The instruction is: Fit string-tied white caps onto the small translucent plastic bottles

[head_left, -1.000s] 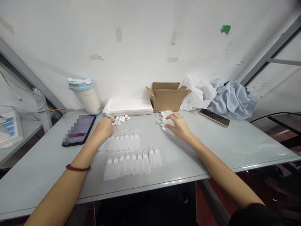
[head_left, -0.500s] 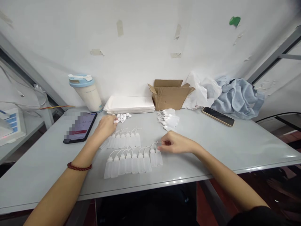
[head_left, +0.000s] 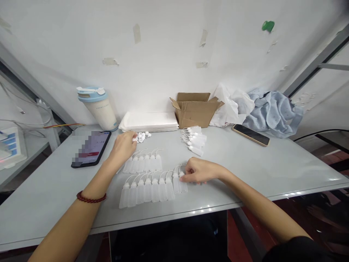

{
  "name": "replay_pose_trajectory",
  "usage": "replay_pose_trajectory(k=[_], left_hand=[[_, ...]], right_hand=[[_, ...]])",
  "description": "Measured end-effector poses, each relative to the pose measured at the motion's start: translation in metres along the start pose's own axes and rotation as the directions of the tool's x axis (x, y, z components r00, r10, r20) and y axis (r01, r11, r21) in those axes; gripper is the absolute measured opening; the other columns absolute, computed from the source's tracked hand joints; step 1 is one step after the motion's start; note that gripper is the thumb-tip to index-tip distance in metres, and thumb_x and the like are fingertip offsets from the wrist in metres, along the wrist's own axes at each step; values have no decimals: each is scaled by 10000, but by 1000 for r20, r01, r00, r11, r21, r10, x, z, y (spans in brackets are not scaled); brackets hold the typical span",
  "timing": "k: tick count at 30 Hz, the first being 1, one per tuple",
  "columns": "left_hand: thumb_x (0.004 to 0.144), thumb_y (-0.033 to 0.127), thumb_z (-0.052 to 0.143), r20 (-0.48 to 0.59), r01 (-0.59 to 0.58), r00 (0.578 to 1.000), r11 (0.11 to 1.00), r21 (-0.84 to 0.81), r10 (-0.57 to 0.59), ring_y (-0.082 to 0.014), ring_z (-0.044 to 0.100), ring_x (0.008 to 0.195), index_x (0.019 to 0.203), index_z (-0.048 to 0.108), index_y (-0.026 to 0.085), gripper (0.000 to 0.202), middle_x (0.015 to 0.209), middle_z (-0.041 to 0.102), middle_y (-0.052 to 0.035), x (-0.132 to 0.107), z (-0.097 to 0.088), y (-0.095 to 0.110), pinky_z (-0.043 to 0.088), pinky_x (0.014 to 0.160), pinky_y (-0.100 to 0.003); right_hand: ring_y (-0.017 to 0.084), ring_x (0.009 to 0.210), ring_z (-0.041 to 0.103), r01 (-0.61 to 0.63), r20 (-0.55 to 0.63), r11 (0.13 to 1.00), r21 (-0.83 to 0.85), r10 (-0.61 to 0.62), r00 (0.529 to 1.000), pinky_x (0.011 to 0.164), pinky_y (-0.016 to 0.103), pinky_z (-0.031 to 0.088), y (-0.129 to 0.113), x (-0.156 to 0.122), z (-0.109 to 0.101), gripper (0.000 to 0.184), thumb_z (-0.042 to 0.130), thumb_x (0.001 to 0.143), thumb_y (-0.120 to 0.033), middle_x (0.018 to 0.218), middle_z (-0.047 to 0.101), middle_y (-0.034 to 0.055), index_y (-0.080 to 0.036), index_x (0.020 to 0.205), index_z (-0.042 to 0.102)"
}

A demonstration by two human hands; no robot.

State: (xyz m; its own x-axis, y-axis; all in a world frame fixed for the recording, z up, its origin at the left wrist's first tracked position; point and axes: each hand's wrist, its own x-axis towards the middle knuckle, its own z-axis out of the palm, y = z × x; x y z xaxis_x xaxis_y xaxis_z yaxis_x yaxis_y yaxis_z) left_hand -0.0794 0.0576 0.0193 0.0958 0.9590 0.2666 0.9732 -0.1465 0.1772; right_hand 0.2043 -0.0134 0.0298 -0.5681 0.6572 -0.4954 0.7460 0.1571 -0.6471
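My left hand [head_left: 124, 146] reaches to the small white pieces [head_left: 144, 136] piled at the back, its fingertips pressed together at the pile's left edge; what they hold is hidden. My right hand [head_left: 200, 171] is closed in a pinch at the top of the last small translucent bottle [head_left: 183, 187] at the right end of the front row. Several such bottles [head_left: 147, 191] lie side by side there, thin curved strings at their necks. Behind is a second row of bottles [head_left: 142, 163], partly covered by my left hand. A loose bunch of bottles [head_left: 196, 140] lies further back.
A phone [head_left: 91, 149] and a lidded cup [head_left: 99, 109] stand or lie at the left. Along the wall are a white paper stack [head_left: 151, 122], an open cardboard box [head_left: 195, 114], a plastic bag [head_left: 231, 105] and blue cloth [head_left: 275, 112]. Another phone [head_left: 251, 135] lies at the right.
My right hand has come slightly nearer and lower, over the end bottle's neck. My left hand stays at the small white pieces, having shifted a little. The view has moved slightly.
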Motion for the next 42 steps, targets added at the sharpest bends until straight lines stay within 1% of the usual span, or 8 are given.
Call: replay_pose_trajectory(k=[5, 12, 17, 21, 26, 31, 35, 42], left_hand=[[743, 144, 484, -86, -53, 995, 989, -135, 42, -263, 656, 929, 922, 668, 134, 257, 981, 713, -111, -3, 0, 7, 487, 867, -365], [714, 164, 497, -77, -72, 996, 939, -336, 49, -245, 679, 886, 858, 645, 169, 206, 961, 709, -85, -10, 3, 21, 518, 844, -385], [716, 173, 504, -43, -103, 995, 933, -345, 94, -245, 680, 821, 862, 644, 165, 202, 959, 708, -85, -13, 3, 30, 523, 820, -408], [738, 175, 498, 22, -56, 997, 933, -357, 69, -231, 680, 789, 902, 648, 150, 223, 990, 703, -92, -16, -1, 36, 524, 813, -394], [751, 251, 544, 114, -24, 989, 872, -488, 91, -222, 670, 836, 894, 657, 175, 197, 977, 714, -62, -20, -8, 43, 529, 808, -367], [757, 329, 607, 249, 49, 952, 718, -694, 176, -220, 666, 909, 928, 658, 185, 229, 989, 720, -65, -27, -13, 54, 537, 814, -364], [742, 333, 664, 335, 130, 911, 602, -788, 241, -221, 663, 954, 926, 662, 184, 237, 998, 727, -70, -33, -20, 65, 521, 878, -375], [754, 357, 670, 377, 159, 870, 542, -826, 319, -226, 667, 914, 912, 704, 197, 228, 953, 729, -61, -41, -27, 73, 532, 811, -367]], right_hand=[[76, 365, 460, -2, -26, 1000, -1, 2, 1000, 350, 196, 351, 1, 1, -2, 384, 553, 778, -434, 468, 518, -12, -157, 519, 492], [85, 342, 461, -48, -63, 999, -25, 46, 997, 352, 207, 352, -2, -2, -5, 372, 553, 763, -418, 442, 504, -15, -163, 504, 477], [76, 314, 430, -48, -78, 998, -33, 45, 996, 339, 206, 332, -4, -3, -4, 373, 552, 754, -414, 419, 488, -23, -169, 490, 456], [74, 313, 423, -43, -92, 999, -27, 41, 995, 337, 205, 327, -2, -1, -3, 350, 558, 740, -396, 418, 489, -24, -168, 491, 466], [83, 345, 451, 3, -188, 1000, 31, 3, 982, 345, 201, 330, 3, 1, -4, 298, 558, 728, -327, 428, 493, -25, -169, 491, 469], [98, 421, 541, 117, -414, 990, 81, -73, 907, 421, 198, 370, 3, 4, -4, 223, 555, 728, -255, 489, 555, -16, -170, 542, 467], [113, 469, 578, 209, -542, 966, 151, -96, 835, 457, 208, 404, 4, 8, -2, 203, 616, 731, -317, 581, 604, -4, -175, 656, 491], [86, 468, 542, 261, -685, 963, 63, -149, 713, 461, 207, 365, 10, 15, 3, 279, 671, 734, -390, 701, 611, 2, -173, 784, 502]])
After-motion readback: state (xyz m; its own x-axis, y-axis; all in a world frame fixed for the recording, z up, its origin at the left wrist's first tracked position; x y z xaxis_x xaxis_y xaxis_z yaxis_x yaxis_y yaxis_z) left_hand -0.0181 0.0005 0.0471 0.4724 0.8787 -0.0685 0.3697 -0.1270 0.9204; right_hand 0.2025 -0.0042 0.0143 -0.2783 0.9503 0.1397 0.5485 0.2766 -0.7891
